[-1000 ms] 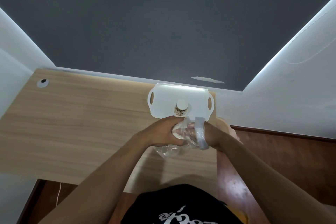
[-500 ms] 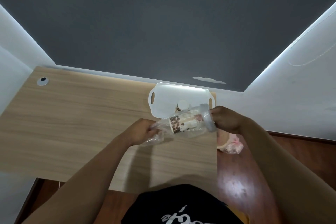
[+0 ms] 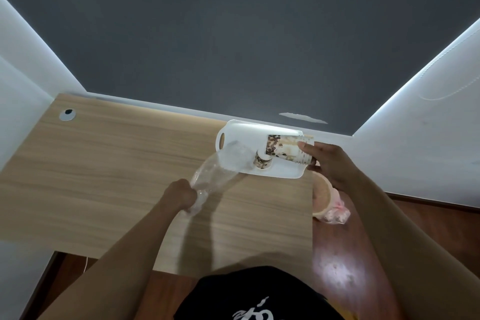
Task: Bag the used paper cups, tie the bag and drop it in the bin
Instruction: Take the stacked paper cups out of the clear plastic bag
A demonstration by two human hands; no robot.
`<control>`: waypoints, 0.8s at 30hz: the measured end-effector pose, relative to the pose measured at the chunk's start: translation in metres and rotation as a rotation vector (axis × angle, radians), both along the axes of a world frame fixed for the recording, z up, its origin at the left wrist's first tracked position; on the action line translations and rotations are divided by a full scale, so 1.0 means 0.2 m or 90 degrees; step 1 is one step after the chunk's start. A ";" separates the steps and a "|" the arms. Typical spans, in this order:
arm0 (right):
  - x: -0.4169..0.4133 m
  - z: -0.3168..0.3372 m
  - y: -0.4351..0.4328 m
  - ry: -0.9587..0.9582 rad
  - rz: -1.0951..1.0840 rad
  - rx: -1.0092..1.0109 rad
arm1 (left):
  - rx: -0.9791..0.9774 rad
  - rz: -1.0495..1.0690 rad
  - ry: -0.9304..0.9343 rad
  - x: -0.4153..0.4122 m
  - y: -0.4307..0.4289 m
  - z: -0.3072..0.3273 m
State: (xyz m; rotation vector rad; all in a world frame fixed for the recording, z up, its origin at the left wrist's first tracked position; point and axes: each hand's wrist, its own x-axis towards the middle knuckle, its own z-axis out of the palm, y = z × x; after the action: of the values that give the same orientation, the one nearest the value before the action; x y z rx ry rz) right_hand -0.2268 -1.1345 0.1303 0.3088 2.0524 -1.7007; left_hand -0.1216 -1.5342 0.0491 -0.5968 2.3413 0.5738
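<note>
Clear bag [image 3: 220, 171] overlaps tray [image 3: 283, 171] rim; cups [image 3: 288, 148] above.

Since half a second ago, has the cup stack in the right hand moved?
Yes. The cup stack has come out of the clear bag and gone right and farther off, now over the white tray's right end, held by the right hand.

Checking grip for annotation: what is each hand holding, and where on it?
Left hand grips the clear plastic bag at its bunched lower end. Right hand holds the stack of paper cups at the rim end.
</note>
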 end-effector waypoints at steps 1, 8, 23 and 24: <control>0.00 -0.01 -0.01 -0.010 -0.011 -0.025 | 0.004 0.012 -0.025 0.01 0.00 0.00; 0.09 -0.10 -0.14 -0.073 0.076 -0.158 | 0.137 0.107 0.108 -0.04 0.18 0.05; 0.14 -0.21 -0.37 0.098 0.281 0.164 | 0.554 0.212 0.272 -0.12 0.41 0.18; 0.13 -0.22 -0.38 0.129 0.291 0.180 | 0.559 0.192 0.275 -0.13 0.42 0.20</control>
State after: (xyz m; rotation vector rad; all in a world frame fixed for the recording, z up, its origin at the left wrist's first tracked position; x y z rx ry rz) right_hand -0.2001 -1.2108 0.0859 -0.2437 2.2902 -1.2100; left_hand -0.1475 -1.4503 0.0897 -0.4169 2.0550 1.8820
